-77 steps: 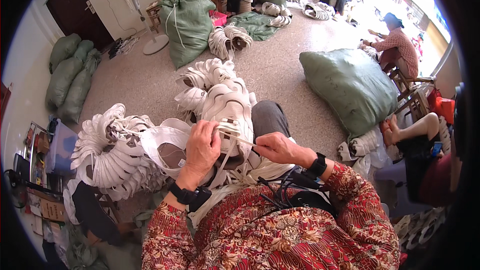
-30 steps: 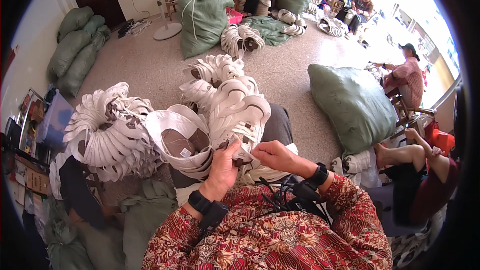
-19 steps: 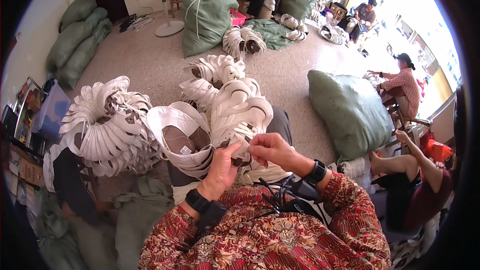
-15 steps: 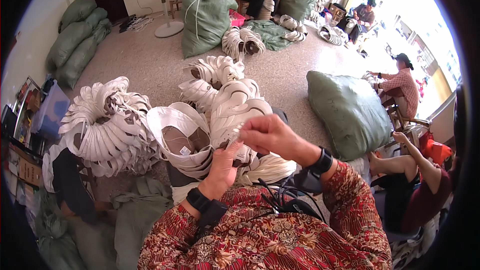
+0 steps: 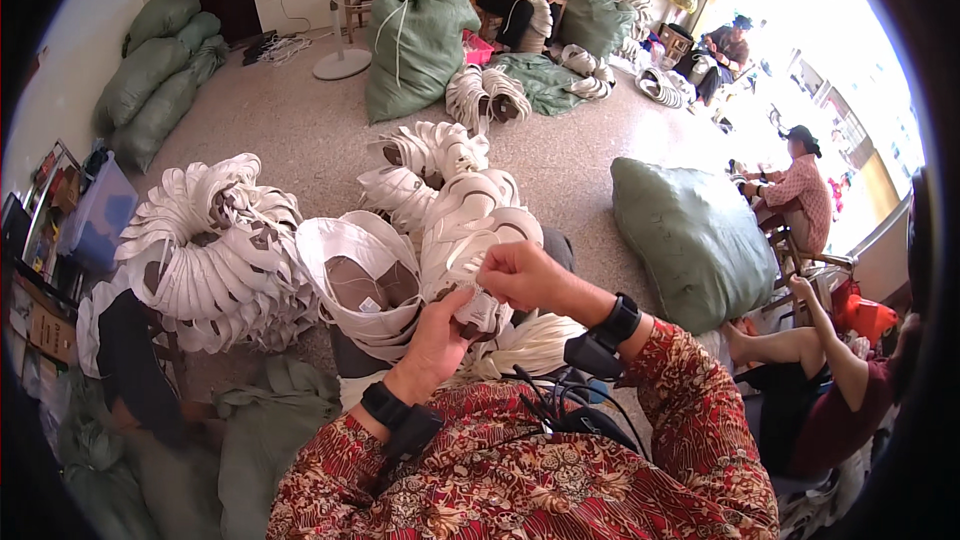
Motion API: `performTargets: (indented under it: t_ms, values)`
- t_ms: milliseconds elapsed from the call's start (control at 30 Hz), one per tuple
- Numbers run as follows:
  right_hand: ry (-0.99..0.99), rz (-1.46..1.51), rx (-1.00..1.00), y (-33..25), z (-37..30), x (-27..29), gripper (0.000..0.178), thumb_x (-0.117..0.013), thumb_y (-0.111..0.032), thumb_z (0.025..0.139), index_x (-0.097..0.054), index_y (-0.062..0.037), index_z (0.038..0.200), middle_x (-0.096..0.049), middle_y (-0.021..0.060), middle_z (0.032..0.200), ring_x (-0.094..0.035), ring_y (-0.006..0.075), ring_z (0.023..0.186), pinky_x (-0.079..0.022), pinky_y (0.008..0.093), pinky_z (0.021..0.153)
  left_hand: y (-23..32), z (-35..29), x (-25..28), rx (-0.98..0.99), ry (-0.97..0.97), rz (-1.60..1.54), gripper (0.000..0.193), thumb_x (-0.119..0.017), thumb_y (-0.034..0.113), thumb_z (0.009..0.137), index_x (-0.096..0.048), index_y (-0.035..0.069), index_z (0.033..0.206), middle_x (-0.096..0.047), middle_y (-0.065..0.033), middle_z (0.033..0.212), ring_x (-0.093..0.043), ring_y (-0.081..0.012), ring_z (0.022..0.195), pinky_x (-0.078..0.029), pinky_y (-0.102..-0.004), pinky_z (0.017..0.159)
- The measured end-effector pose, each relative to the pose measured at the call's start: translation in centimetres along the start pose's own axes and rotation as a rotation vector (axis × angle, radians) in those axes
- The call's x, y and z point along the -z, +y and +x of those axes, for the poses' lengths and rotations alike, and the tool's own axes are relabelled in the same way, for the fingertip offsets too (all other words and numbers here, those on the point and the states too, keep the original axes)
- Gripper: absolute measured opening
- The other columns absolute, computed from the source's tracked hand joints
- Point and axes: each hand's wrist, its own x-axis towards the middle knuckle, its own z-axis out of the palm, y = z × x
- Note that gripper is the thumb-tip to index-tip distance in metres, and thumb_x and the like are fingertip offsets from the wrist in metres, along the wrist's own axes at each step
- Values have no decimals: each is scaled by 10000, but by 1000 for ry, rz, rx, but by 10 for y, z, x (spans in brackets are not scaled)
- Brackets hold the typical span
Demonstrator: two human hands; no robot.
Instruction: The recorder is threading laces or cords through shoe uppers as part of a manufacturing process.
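Observation:
My left hand (image 5: pixel 432 338) is closed on the edge of a white shoe upper (image 5: pixel 484 312), thumb on top. Just above that upper, my right hand (image 5: pixel 522 276) is closed in a pinch; what its fingertips hold is too small to make out. Beyond both hands runs a stack of white shoe uppers (image 5: pixel 468 208). To the left of my hands stands another nested stack of white uppers with brown linings (image 5: pixel 318 248). A bundle of cream laces (image 5: pixel 540 342) lies close to my right wrist.
A large curved pile of white uppers (image 5: pixel 215 275) is at the left. Full green sacks (image 5: pixel 690 240) stand right, at the back and lower left. A standing fan's base (image 5: pixel 342 64) is far off. Several people sit around, one with bare legs (image 5: pixel 785 345) close on my right.
My right hand has dropped slightly towards the upper, its wrist shifting left. My left hand keeps its hold. The far person in the olive top has brought both hands together from a wide spread.

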Motion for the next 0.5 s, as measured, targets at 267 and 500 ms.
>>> performTargets:
  t_ms: [267, 500]
  values:
    - [62, -165, 130, 19, -10, -9, 166, -634, -144, 939, -635, 14, 889, -599, -15, 665, -526, 42, 588, -421, 239, 508, 5, -6, -7, 16, 32, 46, 355, -610, 269, 992, -584, 96, 1301, -622, -37, 1244, -574, -192, 1166, -447, -481, 1000]
    - [16, -336, 17, 18, -53, 46, 163, -639, -148, 926, -670, 10, 904, -632, 3, 686, -565, 69, 638, -461, 267, 571, 0, -4, -10, -23, 120, -8, 360, -624, 245, 985, -583, 80, 1302, -632, -72, 1237, -600, -229, 1140, -486, -478, 971]
